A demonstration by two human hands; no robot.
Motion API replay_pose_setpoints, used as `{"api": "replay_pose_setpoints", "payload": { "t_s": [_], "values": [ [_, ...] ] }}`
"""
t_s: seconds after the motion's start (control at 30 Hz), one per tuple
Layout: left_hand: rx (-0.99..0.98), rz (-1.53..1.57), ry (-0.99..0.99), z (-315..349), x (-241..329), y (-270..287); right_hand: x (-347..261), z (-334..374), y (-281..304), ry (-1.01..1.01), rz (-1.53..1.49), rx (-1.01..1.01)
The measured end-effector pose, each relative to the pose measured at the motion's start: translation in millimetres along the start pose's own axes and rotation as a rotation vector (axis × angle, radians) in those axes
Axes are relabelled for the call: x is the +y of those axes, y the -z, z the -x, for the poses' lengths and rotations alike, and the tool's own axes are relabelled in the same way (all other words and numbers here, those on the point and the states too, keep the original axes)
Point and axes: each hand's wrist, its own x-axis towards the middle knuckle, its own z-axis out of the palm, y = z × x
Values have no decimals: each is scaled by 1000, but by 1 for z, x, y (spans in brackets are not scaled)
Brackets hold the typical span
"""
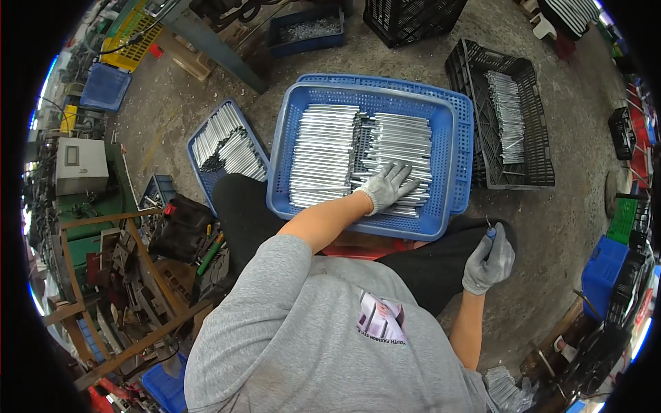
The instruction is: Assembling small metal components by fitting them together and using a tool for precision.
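- Basket (448, 162), blue: directly below the fingers of the left hand (389, 187); holds two stacks of rods.
- Crate (541, 134), black: well to the right of the left fingers, beyond those of the right hand (490, 260); rods inside.
- Tray (193, 165), blue: well to the left of the left fingers; also loaded with rods.
- Left stack (322, 148): silver rods, beside the left fingers on their left.
- Right stack (401, 141): silver rods, under the left fingers and extending past their tips.
- Left hand: gloved, palm down, fingers spread, touching rods.
- Right hand: gloved, fingers curled, pinching the tool against the thumb.
- Tool (491, 233): blue handle between right fingertips, thin tip projecting beyond them.
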Motion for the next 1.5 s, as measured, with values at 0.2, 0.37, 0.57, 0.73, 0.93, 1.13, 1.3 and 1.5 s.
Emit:
{"api": "replay_pose_setpoints", "payload": {
  "t_s": [0.2, 0.37, 0.57, 0.73, 0.93, 1.13, 1.3, 1.5],
  "values": [
    [79, -61, -52, -39, -29, 2, 5, 0, -4, 2, 5, -44],
    [49, -53, -64, -63, -55, 1, 7, 2, -6, -5, -16, -78],
    [-40, -41, 162, -71, -42, 20, 10, 3, -4, -49, -12, -133],
    [59, 133, 152, -69, -28, 6, 5, -6, -9, -31, -29, -120],
    [68, 254, 264, -50, -26, 50, 9, 2, -6, -39, -33, -128],
    [-538, -118, 408, -30, -64, 115, 15, 6, 1, -49, -11, -90],
    [-421, -74, 393, -20, -111, 92, 8, 1, -6, -40, -49, -60],
    [-453, 21, 372, -28, -115, 66, 8, 0, -4, -36, -57, -47]
  ]
}}
